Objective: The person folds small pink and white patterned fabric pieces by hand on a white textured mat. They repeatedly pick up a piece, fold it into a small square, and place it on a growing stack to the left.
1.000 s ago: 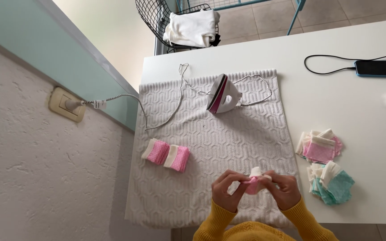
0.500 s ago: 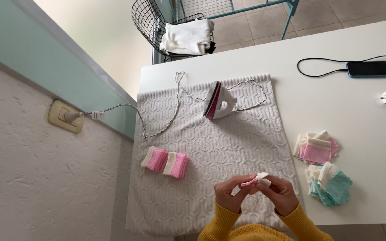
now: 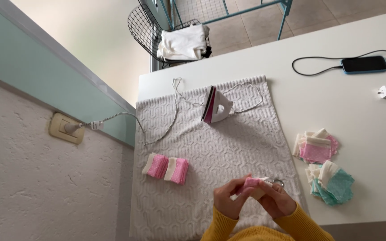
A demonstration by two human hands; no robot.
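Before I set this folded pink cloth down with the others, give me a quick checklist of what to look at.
1. Cloth held in both hands: the left hand and right hand pinch the small pink cloth together. Ok.
2. Fold neat: hidden by the fingers. Cannot tell.
3. Room beside the two folded pink pieces on the grey mat: bare mat around them. Ok.
4. Iron out of the way: it stands on its heel at the mat's far end, apart from the hands. Ok.
5. Iron cord: plugged into the wall socket, trailing over the mat's left edge. Not ok.

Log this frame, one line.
left hand + right hand: hold pink cloth | over grey towel | iron upright
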